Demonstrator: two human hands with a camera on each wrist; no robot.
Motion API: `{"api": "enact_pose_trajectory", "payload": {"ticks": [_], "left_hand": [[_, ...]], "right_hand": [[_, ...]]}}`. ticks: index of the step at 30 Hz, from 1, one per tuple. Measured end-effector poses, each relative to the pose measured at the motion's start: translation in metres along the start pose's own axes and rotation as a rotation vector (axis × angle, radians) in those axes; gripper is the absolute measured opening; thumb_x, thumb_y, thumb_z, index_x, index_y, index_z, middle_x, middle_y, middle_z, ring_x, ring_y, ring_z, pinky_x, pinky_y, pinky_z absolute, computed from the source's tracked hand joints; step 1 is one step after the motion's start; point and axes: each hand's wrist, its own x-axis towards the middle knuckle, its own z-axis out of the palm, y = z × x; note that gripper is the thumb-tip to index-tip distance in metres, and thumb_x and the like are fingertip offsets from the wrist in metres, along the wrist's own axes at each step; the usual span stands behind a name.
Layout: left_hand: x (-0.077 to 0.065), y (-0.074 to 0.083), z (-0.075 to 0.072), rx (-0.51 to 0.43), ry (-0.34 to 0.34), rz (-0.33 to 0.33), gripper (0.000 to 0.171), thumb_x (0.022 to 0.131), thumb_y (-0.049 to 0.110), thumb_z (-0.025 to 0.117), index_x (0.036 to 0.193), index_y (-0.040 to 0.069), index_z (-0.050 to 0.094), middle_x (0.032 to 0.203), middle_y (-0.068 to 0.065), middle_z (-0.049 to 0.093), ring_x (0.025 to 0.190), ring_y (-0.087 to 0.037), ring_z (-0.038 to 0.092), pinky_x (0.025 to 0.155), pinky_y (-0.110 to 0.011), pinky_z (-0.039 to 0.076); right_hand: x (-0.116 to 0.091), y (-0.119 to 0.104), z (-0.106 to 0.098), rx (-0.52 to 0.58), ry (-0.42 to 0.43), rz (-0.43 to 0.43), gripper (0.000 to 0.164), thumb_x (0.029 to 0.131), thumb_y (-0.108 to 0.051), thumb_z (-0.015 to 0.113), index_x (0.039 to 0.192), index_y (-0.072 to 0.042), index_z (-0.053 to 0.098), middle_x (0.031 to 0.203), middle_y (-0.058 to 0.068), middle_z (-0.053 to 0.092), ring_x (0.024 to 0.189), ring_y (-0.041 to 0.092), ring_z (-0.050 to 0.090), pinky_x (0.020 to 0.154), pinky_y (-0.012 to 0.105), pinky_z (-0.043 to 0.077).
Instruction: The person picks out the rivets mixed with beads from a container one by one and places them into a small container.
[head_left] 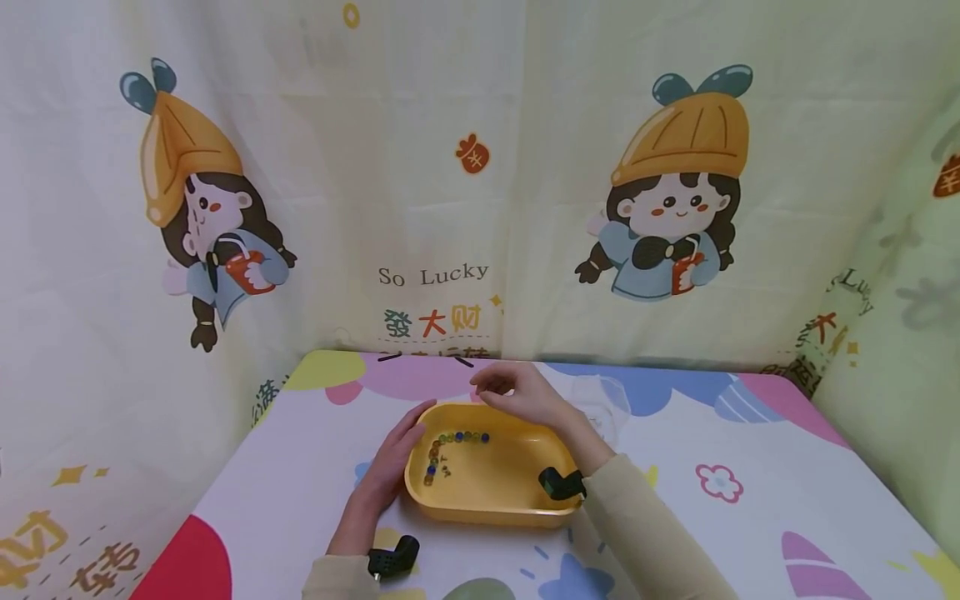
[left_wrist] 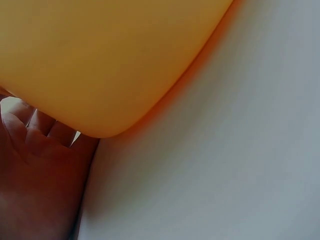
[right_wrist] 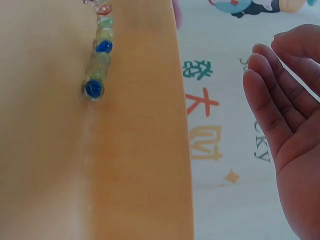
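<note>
A yellow tray (head_left: 495, 504) sits on the table with glass marbles (head_left: 459, 437) inside it. The marbles form a bent row along the tray's left and far sides; several are blue, others greenish, yellowish or reddish. My left hand (head_left: 393, 458) rests against the tray's left wall, its fingers extended along the outside, as the left wrist view also shows. Raised over the tray's far edge, my right hand (head_left: 525, 393) has loosely bent fingers (right_wrist: 265, 102) with the thumb apart. Nothing visible lies between them.
A clear plastic bag or wrapper (head_left: 603, 404) lies behind the right forearm. The table's cover (head_left: 690, 450) is white with colourful printed shapes. Pale printed curtains (head_left: 555, 250) hang behind and beside the table. Small dark cameras are strapped to both wrists.
</note>
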Motion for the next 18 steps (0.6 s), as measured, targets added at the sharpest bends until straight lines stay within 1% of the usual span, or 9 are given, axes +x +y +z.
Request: {"api": "enact_pose_trajectory", "payload": {"ticks": [2,5,10,14,18], "left_hand": [[0.000,0.000,0.000,0.009,-0.003,0.005,0.049,0.108,0.029,0.044,0.156,0.017,0.039,0.160,-0.011,0.034,0.146,-0.032,0.031,0.118,-0.050,0.025],[0.000,0.001,0.000,0.004,-0.001,0.002,0.048,0.108,0.029,0.044,0.155,0.017,0.040,0.160,-0.010,0.034,0.146,-0.031,0.031,0.118,-0.049,0.025],[0.000,0.002,0.000,-0.008,-0.011,0.000,0.049,0.108,0.029,0.045,0.155,0.016,0.040,0.160,-0.010,0.034,0.146,-0.031,0.031,0.118,-0.049,0.024],[0.000,0.003,0.000,-0.012,-0.015,0.000,0.050,0.108,0.030,0.045,0.156,0.016,0.040,0.160,-0.010,0.034,0.145,-0.031,0.032,0.118,-0.049,0.024],[0.000,0.003,-0.001,-0.009,-0.009,-0.002,0.049,0.108,0.030,0.045,0.155,0.016,0.040,0.161,-0.010,0.033,0.146,-0.030,0.031,0.118,-0.048,0.024]], "right_hand": [[0.003,0.001,0.003,0.000,-0.018,-0.016,0.020,0.091,0.000,0.070,0.111,-0.002,0.072,0.096,0.010,0.071,0.081,0.015,0.065,0.075,0.030,0.058],[0.005,0.004,0.007,-0.006,-0.051,-0.028,0.018,0.091,0.000,0.069,0.109,-0.003,0.072,0.094,0.008,0.070,0.079,0.013,0.064,0.074,0.029,0.058],[0.005,0.012,0.015,-0.034,-0.113,-0.027,0.018,0.092,-0.001,0.069,0.110,0.001,0.072,0.092,0.003,0.070,0.078,0.011,0.064,0.075,0.028,0.058],[0.004,0.015,0.019,-0.057,-0.140,-0.034,0.019,0.092,0.000,0.069,0.110,0.002,0.072,0.092,0.003,0.070,0.078,0.010,0.063,0.074,0.027,0.057],[0.004,0.016,0.024,-0.051,-0.172,-0.030,0.019,0.091,0.002,0.069,0.110,0.004,0.071,0.092,0.007,0.071,0.077,0.009,0.062,0.072,0.026,0.057]]}}
